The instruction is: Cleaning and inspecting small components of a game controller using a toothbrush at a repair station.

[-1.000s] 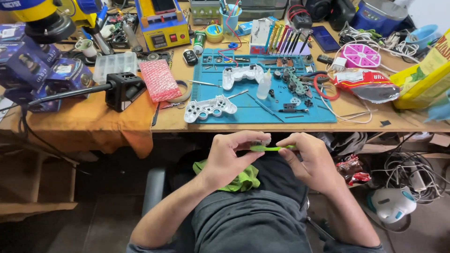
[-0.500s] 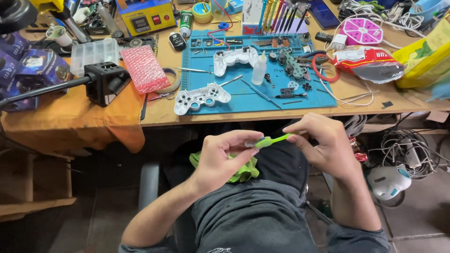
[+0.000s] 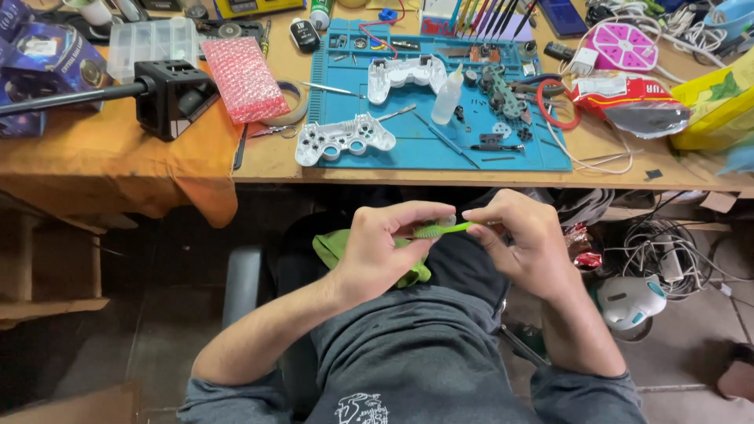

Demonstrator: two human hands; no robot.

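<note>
Over my lap, my right hand (image 3: 522,243) grips the handle of a green toothbrush (image 3: 442,229). My left hand (image 3: 389,247) pinches a small part against the brush head; what the part is I cannot tell. A green cloth (image 3: 338,247) lies on my lap under the left hand. On the table above, a blue work mat (image 3: 440,149) carries two white game-controller shells (image 3: 344,137) (image 3: 406,74), a small clear bottle (image 3: 448,96) and several small parts.
A black clamp block on a rod (image 3: 169,94) sits on an orange cloth (image 3: 102,165) at the left. A pink bubble-wrap bag (image 3: 243,77), a clear parts box (image 3: 153,43), a red packet (image 3: 628,102) and a yellow bag (image 3: 715,106) lie around. Cables (image 3: 675,251) hang under the table at the right.
The view has tilted down and nearer to the lap. Both hands stay together on the toothbrush, which now lies more level between them.
</note>
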